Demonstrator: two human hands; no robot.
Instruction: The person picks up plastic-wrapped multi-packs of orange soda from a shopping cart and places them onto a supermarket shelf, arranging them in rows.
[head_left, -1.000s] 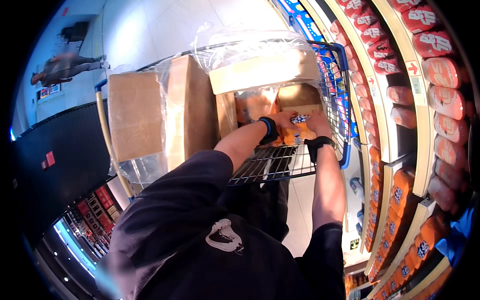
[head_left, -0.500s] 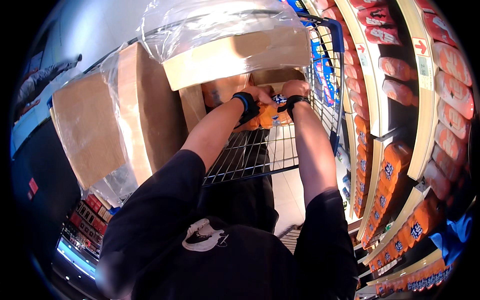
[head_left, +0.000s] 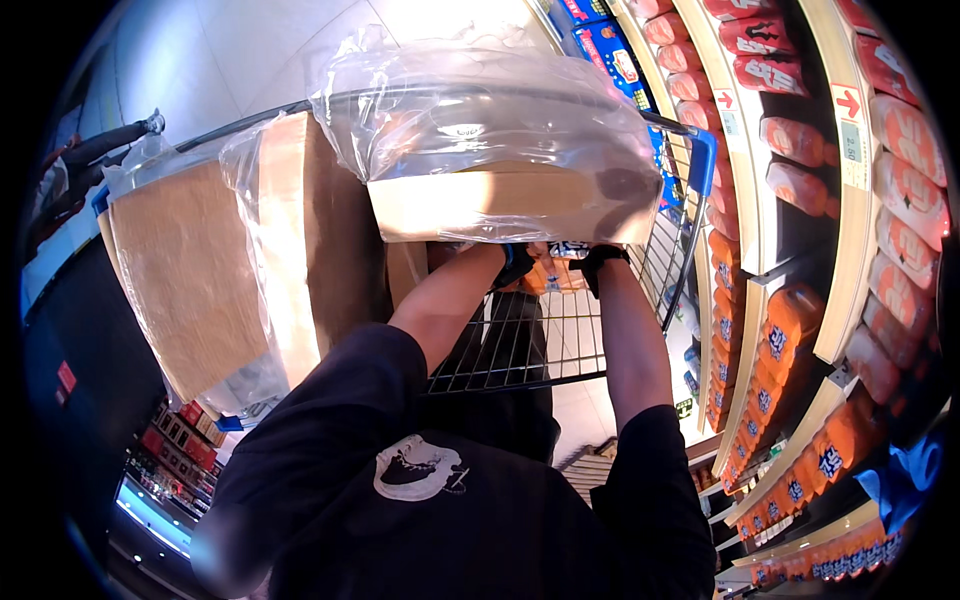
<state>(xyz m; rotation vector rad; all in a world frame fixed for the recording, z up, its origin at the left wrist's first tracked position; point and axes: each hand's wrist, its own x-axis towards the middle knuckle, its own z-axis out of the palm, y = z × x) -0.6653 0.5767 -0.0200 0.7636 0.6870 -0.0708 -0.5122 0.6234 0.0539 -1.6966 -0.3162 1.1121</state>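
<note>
Both my forearms reach into a blue-rimmed shopping cart (head_left: 704, 165), under a cardboard box (head_left: 480, 208) draped with clear plastic film (head_left: 470, 110). My left hand (head_left: 515, 264) shows little more than its dark wristband below the box's near edge. My right hand (head_left: 602, 262), with a black strap at the wrist, is likewise mostly covered. Between the two wrists sit orange packages (head_left: 556, 277) with blue-and-white print, partly under the box. The fingers of both hands are hidden, so what they touch cannot be made out.
A large cardboard box (head_left: 180, 280) in clear plastic fills the cart's left side. Shelves on the right hold orange bottles (head_left: 780, 335) and pink-red packs (head_left: 910, 190). Blue cartons (head_left: 612, 50) stand beyond the cart. A person's leg (head_left: 110, 137) shows at the far left.
My hands, visible before among the orange packages, are now mostly covered by the plastic-draped box. The cart and boxes appear lower and farther right in the view.
</note>
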